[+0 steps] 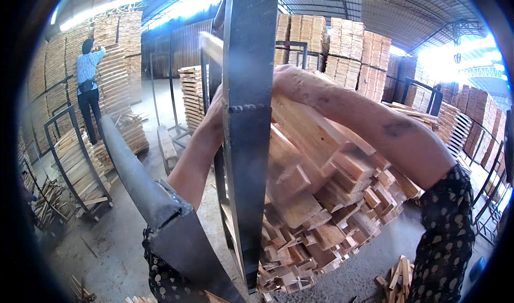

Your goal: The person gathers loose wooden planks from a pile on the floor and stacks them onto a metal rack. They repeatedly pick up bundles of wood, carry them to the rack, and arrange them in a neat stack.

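Observation:
A dark metal post stands upright close before me and hides parts of both hands. My left hand reaches up behind its left side; the fingers are out of sight. On the post's right side is my right hand, bent over the top of a stack of rough wooden planks. The post covers its fingers too, so I cannot tell what either hand grips. A pale board end juts out left of the post, above my left hand. Plank ends in the stack lie unevenly, some sticking out toward me.
A grey metal frame with a curved bar rises close by at lower left. A person stands at far left by tall wood stacks. More stacked planks line the back. Wood scraps lie on the concrete floor.

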Motion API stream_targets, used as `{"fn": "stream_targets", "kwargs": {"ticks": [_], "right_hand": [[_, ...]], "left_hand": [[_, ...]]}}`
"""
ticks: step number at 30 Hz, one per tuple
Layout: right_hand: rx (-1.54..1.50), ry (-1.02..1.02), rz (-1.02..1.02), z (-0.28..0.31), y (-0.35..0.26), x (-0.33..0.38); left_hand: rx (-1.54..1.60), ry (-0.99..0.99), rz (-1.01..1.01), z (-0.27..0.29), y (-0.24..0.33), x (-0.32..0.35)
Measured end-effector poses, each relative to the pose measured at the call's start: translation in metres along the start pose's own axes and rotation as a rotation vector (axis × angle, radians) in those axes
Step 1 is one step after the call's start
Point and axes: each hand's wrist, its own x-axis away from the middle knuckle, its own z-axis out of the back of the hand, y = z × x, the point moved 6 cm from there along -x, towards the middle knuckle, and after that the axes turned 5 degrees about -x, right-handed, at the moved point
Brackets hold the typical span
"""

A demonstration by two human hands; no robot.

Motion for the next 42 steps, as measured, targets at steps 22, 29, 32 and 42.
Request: {"fn": "stream_targets", "kwargs": {"ticks": [22, 29, 32, 42], "right_hand": [[0.650, -0.176, -0.039, 0.001, 0.050, -0.017], [0.613, -0.006, 0.206, 0.015, 0.046, -0.041], [0.939, -0.116, 0.011, 0.064, 0.082, -0.027], [0.676, -0.257, 0.315, 0.010, -0.019, 0.062]], "left_hand": [[-0.410, 0.111, -0.108, 0.003, 0.074, -0.085], [-0.556, 0.033, -0.189, 0.003, 0.092, -0.081], [-0.564, 0.005, -0.195, -0.007, 0.086, -0.082], [-0.525, -0.009, -0.412, -0.011, 0.088, -0.097]]}}
